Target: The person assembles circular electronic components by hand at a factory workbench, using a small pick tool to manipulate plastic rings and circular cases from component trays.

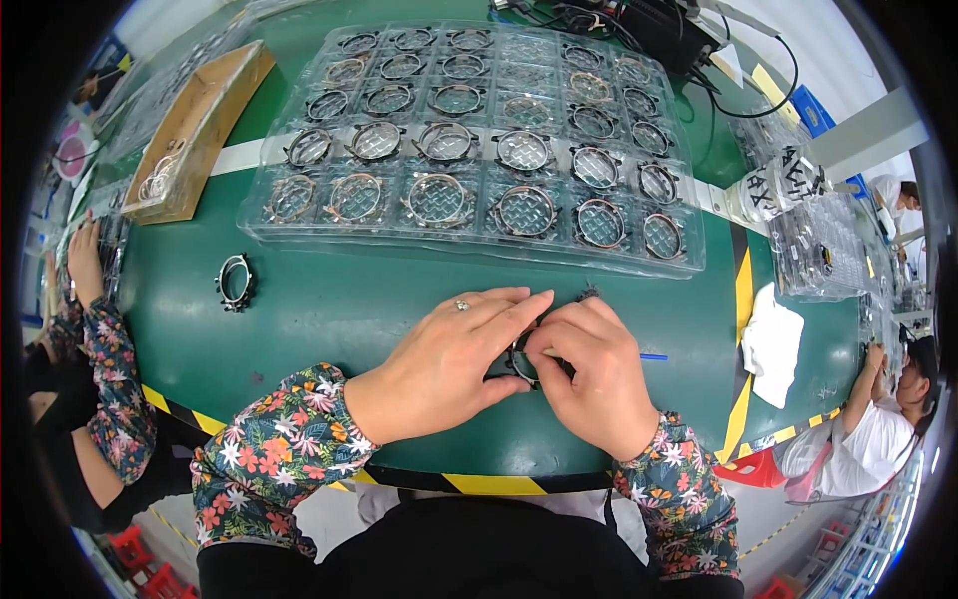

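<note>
My left hand [454,354] and my right hand [589,364] meet over the green table [329,319] near its front edge. Together they pinch a small dark metal ring part [521,357], mostly hidden under my fingers. A ring sits on a finger of my left hand. Both sleeves have a flower print. A second dark ring part [235,282] with small prongs lies alone on the table to the left. Beyond my hands stands a clear plastic tray [479,245] whose pockets hold several similar rings.
A wooden box [200,130] with rings lies at the back left. A white cloth [773,344] and another clear tray [823,255] are at the right. Cables and a dark device [659,30] sit behind. A person's flower-sleeved arm [100,329] works at left, another person [868,439] at right.
</note>
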A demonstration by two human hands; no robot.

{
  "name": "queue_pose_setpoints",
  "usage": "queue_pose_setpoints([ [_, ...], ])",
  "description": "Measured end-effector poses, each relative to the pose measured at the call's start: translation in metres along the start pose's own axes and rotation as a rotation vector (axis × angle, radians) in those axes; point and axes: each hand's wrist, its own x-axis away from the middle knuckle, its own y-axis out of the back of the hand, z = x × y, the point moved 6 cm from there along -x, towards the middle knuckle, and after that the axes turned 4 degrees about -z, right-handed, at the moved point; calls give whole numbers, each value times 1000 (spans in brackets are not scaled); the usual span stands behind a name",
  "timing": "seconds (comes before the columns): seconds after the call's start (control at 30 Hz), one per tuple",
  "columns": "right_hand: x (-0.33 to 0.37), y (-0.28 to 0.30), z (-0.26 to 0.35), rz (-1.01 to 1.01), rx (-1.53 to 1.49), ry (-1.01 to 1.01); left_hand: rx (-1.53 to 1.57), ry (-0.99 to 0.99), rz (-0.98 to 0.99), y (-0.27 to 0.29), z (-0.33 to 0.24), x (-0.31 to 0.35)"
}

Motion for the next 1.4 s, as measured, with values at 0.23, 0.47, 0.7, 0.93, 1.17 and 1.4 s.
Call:
queue_pose_setpoints([
  [0.23, 0, -1, 1, -10, 12, -11, 8, 0, -5, 1, -2, -1],
  [0.47, 0, -1, 2, -1, 16, -17, 16, -26, -22, 1, -4, -1],
  [0.7, -3, -1, 0, 55, -39, -38, 37, 56, 13, 0, -1, 1],
  [0.93, -2, 0, -2, 51, -59, -31, 43, 57, 18, 0, 0, 0],
  [1.17, -1, 1, -4, 7, -40, -34, 29, 60, 26, -1, 1, 1],
  [1.4, -2, 0, 1, 11, 1, -3, 31, 61, 24, -1, 0, 2],
])
